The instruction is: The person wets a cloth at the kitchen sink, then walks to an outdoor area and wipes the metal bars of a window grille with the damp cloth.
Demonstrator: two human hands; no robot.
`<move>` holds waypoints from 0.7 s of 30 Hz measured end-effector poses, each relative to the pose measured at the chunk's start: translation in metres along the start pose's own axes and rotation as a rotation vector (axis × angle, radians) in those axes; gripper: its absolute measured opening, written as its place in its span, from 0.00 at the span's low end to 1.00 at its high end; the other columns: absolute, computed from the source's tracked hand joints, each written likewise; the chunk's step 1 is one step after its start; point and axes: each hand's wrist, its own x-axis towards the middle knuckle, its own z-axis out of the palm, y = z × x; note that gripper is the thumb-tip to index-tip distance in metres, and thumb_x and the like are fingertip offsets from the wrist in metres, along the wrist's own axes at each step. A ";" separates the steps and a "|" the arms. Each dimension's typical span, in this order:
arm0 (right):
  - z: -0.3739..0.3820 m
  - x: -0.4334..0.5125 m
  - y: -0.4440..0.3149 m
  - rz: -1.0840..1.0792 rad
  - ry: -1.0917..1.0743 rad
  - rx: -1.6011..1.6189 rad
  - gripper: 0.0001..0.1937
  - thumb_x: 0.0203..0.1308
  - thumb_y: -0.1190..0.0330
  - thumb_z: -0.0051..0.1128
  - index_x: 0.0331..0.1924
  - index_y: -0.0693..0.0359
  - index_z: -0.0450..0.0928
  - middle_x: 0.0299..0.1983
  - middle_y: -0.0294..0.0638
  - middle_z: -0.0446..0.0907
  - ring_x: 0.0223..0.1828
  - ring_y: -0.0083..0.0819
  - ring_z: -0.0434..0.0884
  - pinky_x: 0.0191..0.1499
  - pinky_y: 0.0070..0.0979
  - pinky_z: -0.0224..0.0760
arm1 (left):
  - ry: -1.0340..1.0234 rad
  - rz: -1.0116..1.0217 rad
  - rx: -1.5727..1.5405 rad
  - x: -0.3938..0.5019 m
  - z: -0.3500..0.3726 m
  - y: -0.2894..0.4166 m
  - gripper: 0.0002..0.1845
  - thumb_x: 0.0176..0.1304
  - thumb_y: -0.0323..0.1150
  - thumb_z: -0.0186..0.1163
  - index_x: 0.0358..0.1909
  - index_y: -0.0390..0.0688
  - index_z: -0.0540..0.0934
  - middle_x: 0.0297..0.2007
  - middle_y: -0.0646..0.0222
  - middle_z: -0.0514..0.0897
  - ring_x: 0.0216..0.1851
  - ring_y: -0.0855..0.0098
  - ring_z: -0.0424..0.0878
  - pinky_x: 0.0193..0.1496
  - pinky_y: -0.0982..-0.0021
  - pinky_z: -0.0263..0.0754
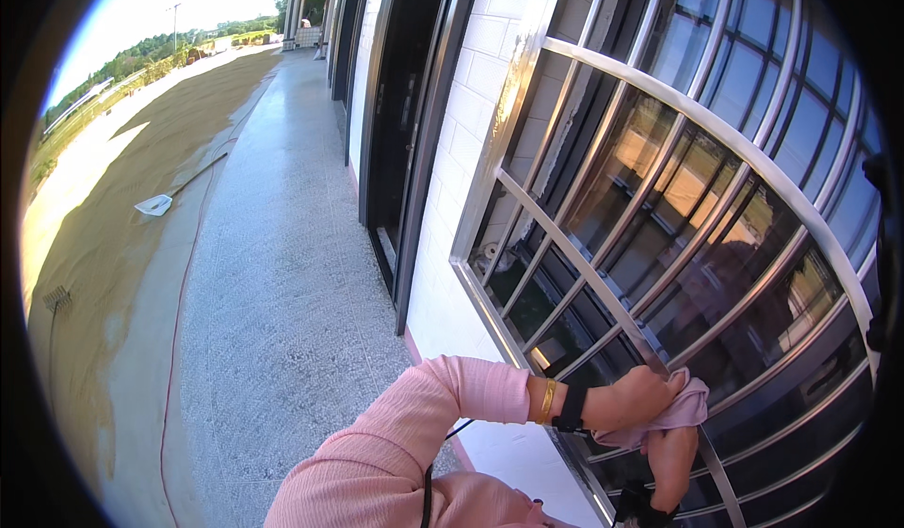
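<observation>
My left hand, with a gold bracelet and a black strap at the wrist, grips a bunched mauve cloth. The cloth is pressed against a flat crossbar of a shiny metal window grille. Just below it, my right hand also holds the cloth, though its fingers are partly hidden under the folds. A black band shows on the right wrist, near the lower edge. Rounded vertical bars of the grille surround both hands, with dark window glass behind them.
White brick wall and a dark door stand beside the window. A speckled walkway runs along the wall. A red cable, a long-handled tool with a white head and a rake lie on the left.
</observation>
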 end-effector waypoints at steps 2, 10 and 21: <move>-0.021 -0.013 -0.005 0.115 -0.076 0.011 0.24 0.59 0.67 0.61 0.60 0.62 0.72 0.24 0.52 0.79 0.22 0.43 0.81 0.27 0.34 0.70 | -0.044 0.100 0.035 0.005 0.000 0.018 0.27 0.64 0.30 0.53 0.64 0.32 0.65 0.26 0.62 0.83 0.23 0.64 0.84 0.22 0.68 0.73; -0.005 0.004 -0.030 0.111 -0.023 0.061 0.25 0.58 0.66 0.63 0.59 0.62 0.72 0.46 0.59 0.80 0.46 0.62 0.80 0.47 0.48 0.74 | -0.131 0.078 -0.077 -0.002 -0.007 -0.005 0.39 0.55 0.30 0.63 0.67 0.29 0.60 0.25 0.59 0.84 0.24 0.62 0.85 0.23 0.67 0.75; 0.017 0.010 -0.018 0.063 0.049 0.096 0.15 0.54 0.64 0.61 0.45 0.61 0.80 0.32 0.54 0.83 0.34 0.55 0.83 0.41 0.43 0.78 | -0.250 0.057 -0.144 -0.005 -0.006 -0.040 0.32 0.61 0.33 0.59 0.66 0.38 0.62 0.20 0.60 0.82 0.20 0.56 0.83 0.21 0.62 0.74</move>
